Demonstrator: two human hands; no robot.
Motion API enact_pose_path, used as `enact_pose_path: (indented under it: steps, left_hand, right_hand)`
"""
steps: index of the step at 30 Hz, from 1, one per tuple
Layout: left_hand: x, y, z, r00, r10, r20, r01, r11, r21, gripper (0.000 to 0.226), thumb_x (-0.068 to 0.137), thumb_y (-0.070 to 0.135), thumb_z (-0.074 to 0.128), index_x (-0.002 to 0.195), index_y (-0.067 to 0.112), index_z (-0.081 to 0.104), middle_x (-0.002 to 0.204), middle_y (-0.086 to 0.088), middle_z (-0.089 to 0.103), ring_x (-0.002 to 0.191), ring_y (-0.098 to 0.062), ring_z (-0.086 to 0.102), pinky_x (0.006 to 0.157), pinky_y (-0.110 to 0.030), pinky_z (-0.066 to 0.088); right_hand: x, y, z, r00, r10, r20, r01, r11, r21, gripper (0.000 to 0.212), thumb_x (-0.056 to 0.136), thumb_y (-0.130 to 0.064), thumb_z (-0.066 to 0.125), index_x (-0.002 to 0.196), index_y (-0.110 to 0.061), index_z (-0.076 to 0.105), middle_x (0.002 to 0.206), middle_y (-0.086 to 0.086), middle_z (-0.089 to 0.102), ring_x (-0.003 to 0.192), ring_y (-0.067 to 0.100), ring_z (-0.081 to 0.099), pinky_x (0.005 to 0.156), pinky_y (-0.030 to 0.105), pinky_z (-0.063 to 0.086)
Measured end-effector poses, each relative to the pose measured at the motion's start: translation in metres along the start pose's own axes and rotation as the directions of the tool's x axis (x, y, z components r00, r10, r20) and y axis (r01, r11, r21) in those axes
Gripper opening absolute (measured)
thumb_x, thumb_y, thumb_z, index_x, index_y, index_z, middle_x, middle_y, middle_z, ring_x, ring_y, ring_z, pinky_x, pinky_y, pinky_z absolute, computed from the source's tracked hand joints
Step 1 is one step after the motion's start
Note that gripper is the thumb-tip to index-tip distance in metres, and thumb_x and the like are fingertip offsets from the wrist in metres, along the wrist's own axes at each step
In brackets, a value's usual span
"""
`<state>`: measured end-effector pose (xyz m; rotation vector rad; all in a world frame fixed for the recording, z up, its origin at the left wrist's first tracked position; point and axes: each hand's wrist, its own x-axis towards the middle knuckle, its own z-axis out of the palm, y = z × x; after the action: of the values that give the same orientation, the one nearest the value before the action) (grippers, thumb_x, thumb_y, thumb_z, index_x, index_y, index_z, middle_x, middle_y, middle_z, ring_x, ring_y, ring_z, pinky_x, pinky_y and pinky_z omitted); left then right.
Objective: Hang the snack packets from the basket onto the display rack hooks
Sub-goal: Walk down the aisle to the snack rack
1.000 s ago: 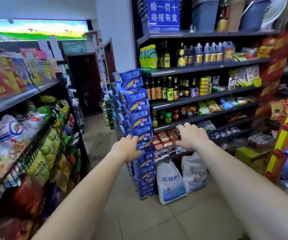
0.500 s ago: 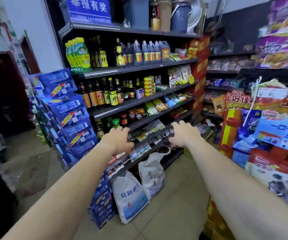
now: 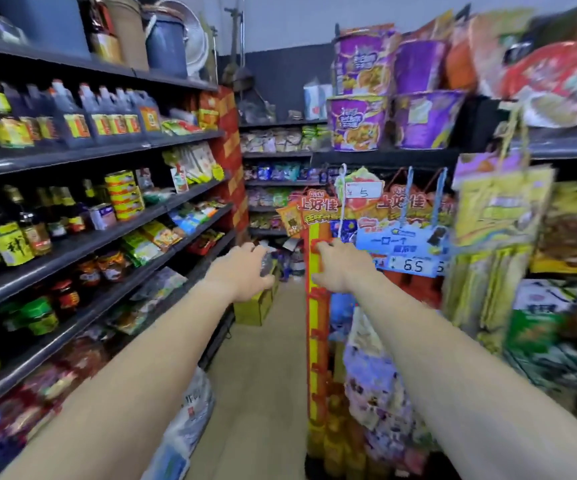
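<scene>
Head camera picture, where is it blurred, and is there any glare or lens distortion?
Head view: motion blur smears the hanging yellow packets at the right edge; the sauce bottles on the left shelves and the price tag look sharper; wide-angle lens bows the shelf edges; lighting even, no strong glare.

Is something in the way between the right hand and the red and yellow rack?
Nothing visible is. The right hand is just in front of the red and yellow rack, with nothing between them. Too blurry to tell if they touch.

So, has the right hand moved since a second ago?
Yes: the right hand went rightward, off the dark metal sauce shelves to the red-and-yellow display rack post.
</scene>
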<state>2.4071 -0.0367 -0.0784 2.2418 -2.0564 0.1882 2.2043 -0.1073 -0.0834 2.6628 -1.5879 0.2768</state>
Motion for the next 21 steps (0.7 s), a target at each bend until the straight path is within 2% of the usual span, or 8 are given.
enact_pose_path:
  steps: [8,11,13,15,18,21]
  left_hand:
    - [0.033,0.075,0.003,0.95,0.313,-0.027,-0.314,0.944,-0.105,0.07,0.092,0.053,0.055,0.151,0.021,0.034,0.147,-0.01,0.044,0.134,-0.034,0.044,0.105,-0.051,0.044]
    - [0.032,0.102,0.006,0.921,0.389,-0.035,-0.389,0.908,-0.152,0.072,0.091,0.054,0.056,0.152,0.022,0.032,0.15,-0.009,0.042,0.135,-0.033,0.044,0.103,-0.051,0.046]
    - [0.03,0.118,0.007,0.894,0.446,-0.029,-0.444,0.877,-0.182,0.072,0.093,0.053,0.055,0.154,0.023,0.029,0.153,-0.008,0.038,0.136,-0.032,0.043,0.101,-0.049,0.047]
    - [0.029,0.135,0.009,0.876,0.481,-0.029,-0.475,0.853,-0.215,0.072,0.094,0.052,0.054,0.155,0.025,0.027,0.153,-0.006,0.038,0.135,-0.03,0.044,0.1,-0.048,0.048]
    - [0.029,0.16,0.012,0.857,0.513,-0.041,-0.505,0.823,-0.259,0.071,0.095,0.051,0.053,0.155,0.024,0.028,0.156,-0.004,0.036,0.137,-0.028,0.044,0.102,-0.048,0.047]
    - [0.031,0.19,0.009,0.837,0.545,-0.049,-0.535,0.797,-0.279,0.068,0.096,0.05,0.052,0.155,0.024,0.028,0.158,-0.004,0.034,0.137,-0.03,0.044,0.102,-0.047,0.047]
  right_hand:
    - [-0.073,0.081,-0.026,0.943,0.332,0.014,-0.326,0.933,-0.153,0.071,0.089,-0.054,0.057,0.147,-0.02,0.034,0.144,0.011,0.043,0.128,0.035,0.048,0.095,0.049,0.047]
    - [-0.101,0.105,-0.03,0.898,0.44,0.015,-0.43,0.883,-0.188,0.074,0.089,-0.056,0.055,0.149,-0.02,0.031,0.147,0.011,0.042,0.128,0.034,0.048,0.096,0.048,0.049]
    - [-0.118,0.117,-0.032,0.876,0.482,0.018,-0.469,0.859,-0.205,0.075,0.09,-0.057,0.055,0.149,-0.018,0.031,0.147,0.012,0.041,0.126,0.034,0.049,0.09,0.046,0.05]
    - [-0.132,0.126,-0.032,0.853,0.521,0.008,-0.508,0.836,-0.207,0.077,0.09,-0.056,0.055,0.151,-0.018,0.028,0.149,0.012,0.037,0.127,0.034,0.048,0.085,0.046,0.05]
    - [-0.149,0.144,-0.032,0.825,0.564,-0.015,-0.557,0.809,-0.188,0.074,0.088,-0.056,0.057,0.149,-0.021,0.032,0.147,0.013,0.04,0.124,0.036,0.05,0.089,0.049,0.052]
    - [-0.159,0.164,-0.033,0.784,0.621,0.014,-0.611,0.775,-0.161,0.073,0.087,-0.055,0.056,0.148,-0.021,0.033,0.143,0.012,0.042,0.12,0.035,0.052,0.086,0.049,0.053]
